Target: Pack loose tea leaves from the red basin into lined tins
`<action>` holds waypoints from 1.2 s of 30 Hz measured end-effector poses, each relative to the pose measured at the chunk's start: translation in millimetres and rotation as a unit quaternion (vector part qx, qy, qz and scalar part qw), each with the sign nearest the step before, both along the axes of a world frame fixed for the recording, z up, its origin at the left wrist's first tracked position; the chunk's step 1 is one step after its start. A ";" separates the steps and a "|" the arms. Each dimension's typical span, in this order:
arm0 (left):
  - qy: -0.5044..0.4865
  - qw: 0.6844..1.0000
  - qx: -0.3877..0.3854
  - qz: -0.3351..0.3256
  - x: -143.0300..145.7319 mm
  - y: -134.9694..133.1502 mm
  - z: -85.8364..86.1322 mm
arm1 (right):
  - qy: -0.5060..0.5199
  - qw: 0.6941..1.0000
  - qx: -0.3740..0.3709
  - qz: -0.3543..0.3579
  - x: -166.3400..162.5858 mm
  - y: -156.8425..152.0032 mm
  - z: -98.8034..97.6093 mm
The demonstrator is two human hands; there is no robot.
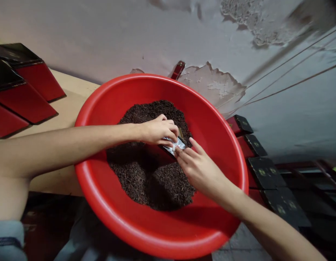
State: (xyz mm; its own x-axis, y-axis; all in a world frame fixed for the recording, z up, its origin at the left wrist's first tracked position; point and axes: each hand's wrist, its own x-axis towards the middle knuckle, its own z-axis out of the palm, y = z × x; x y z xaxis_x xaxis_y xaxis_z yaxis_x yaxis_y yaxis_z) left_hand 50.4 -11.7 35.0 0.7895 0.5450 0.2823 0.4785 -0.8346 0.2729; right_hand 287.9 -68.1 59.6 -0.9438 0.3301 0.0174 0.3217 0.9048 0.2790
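— Since the big red bowl [108, 214] sits closest, what is inside it?

— A heap of dark tea leaves [148, 174]. Both hands meet over it.

— What do the hands do?

— The right hand [202, 170] reaches in, fingers flat and pressed together, touching a small shiny foil packet [178, 144]. The left hand [158, 129] has its grip pinched on that same packet, just above the leaves.

— And farther off?

— Red boxes with black tops [23, 83] lie on the worktop [67, 105] at the left. More black-topped boxes [261, 170] sit at the right. Behind is a peeling wall [216, 83].
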 end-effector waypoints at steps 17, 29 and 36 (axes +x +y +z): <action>0.201 0.950 0.234 -0.050 11.4 -27.0 17.5 | 0.034 0.811 -0.204 -0.548 10.3 146.8 -83.3; 0.206 0.950 0.233 -0.018 9.0 -27.2 18.6 | 0.405 0.723 -0.374 -0.416 9.8 153.1 -25.5; 0.209 0.950 0.230 -0.016 9.6 -27.6 17.9 | 0.401 0.694 -0.563 -0.201 12.8 117.5 -3.9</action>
State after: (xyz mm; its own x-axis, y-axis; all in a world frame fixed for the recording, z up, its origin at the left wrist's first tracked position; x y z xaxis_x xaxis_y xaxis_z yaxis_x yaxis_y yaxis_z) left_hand 60.0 -39.3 52.9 0.8989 0.4142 0.1430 0.4377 -0.8348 -0.3338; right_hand 300.7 49.4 55.7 -0.6073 0.7945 0.0005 0.2553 0.1958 -0.9468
